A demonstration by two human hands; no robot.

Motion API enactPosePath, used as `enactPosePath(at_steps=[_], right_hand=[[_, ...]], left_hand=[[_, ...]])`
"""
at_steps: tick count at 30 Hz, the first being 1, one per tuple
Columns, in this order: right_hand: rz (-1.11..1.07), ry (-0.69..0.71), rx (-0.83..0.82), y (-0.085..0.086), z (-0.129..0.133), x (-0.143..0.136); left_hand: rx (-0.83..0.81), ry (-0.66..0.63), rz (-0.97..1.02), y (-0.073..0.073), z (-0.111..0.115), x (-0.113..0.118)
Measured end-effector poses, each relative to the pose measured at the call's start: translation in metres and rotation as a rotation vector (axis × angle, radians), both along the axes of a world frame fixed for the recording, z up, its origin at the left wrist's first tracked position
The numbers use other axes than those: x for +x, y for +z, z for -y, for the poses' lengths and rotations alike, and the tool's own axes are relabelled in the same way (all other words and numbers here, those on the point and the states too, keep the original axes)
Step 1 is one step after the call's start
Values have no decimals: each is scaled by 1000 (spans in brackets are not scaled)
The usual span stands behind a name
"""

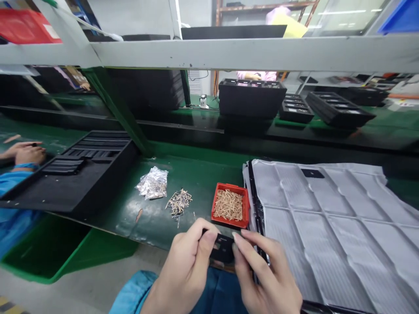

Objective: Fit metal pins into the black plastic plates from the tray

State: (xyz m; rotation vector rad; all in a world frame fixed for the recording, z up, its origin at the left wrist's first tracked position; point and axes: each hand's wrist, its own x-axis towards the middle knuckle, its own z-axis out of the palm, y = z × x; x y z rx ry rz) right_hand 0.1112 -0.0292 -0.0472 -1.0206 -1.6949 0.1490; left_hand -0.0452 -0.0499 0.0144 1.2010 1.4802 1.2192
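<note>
Near the bench's front edge I hold a small flat black plastic part (224, 248) with slots in its face. My left hand (188, 261) grips its left end between thumb and curled fingers. At its right end, my right hand (262, 266) pinches with thumb and fingertips; anything small between them is hidden. Just beyond my hands stands a red bin (246, 209) filled with small tan-coloured pieces (228, 205). To its left lie a loose pile of small metal pins (179, 202) and a heap of clear plastic bags (153, 183).
At right lies a grey compartmented sheet (301, 192) with one black part (312, 173) on it. A large black tray (75, 174) sits left, by a co-worker's hands (28, 153). Below is a green crate (98, 244). A white shelf beam (229, 53) crosses above.
</note>
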Motion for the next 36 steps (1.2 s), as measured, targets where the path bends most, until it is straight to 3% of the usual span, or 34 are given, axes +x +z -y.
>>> enactPosePath(at_steps=[6, 10, 13, 16, 22, 28, 36], right_hand=[[40, 180, 10, -2, -11, 8], [-29, 277, -90, 2, -14, 11], [-58, 254, -95, 7, -11, 7], [-70, 208, 12, 12, -10, 2], [-155, 46, 391, 16, -13, -4], [-92, 51, 435, 14, -9, 1], [3, 137, 459, 21, -13, 6]], left_hand=[[212, -182, -404, -3, 0, -14], [417, -261, -479, -6, 1, -20], [516, -340, -500, -9, 4, -22], [547, -325, -578, -14, 12, -23], [585, -217, -379, -10, 21, -21], [694, -224, -361, 10, 12, -20], [705, -362, -338, -17, 19, -28]])
